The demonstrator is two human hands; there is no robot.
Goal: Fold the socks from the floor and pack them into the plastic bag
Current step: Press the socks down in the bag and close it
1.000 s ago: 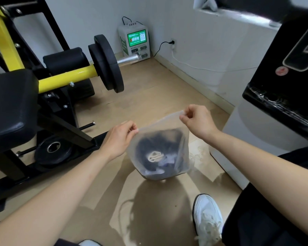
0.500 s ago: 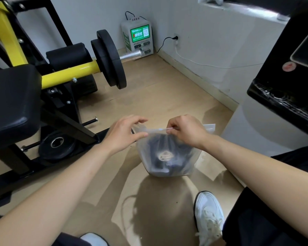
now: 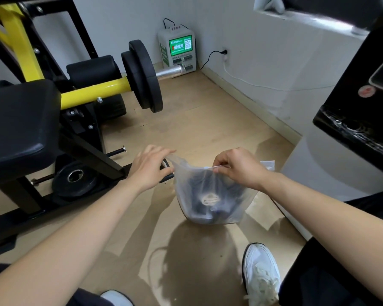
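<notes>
A translucent plastic bag point(image 3: 228, 208) hangs just above the floor in the middle of the view, with dark folded socks point(image 3: 208, 195) inside, one showing a pale logo. My left hand point(image 3: 149, 171) pinches the bag's top left corner, its other fingers fairly straight. My right hand point(image 3: 239, 167) pinches the top seal near the middle of the rim, fingers curled on it. The bag's mouth looks drawn together between both hands.
A yellow and black weight machine point(image 3: 53, 120) with weight plates point(image 3: 145, 76) fills the left. A green-screened charging box point(image 3: 179, 51) stands in the far corner. A white cabinet point(image 3: 332, 164) with a black appliance on it is at the right. My white shoe point(image 3: 261, 274) is below.
The bag has come down from chest height towards the floor. My right hand slid left along the top rim, from the right corner to its middle.
</notes>
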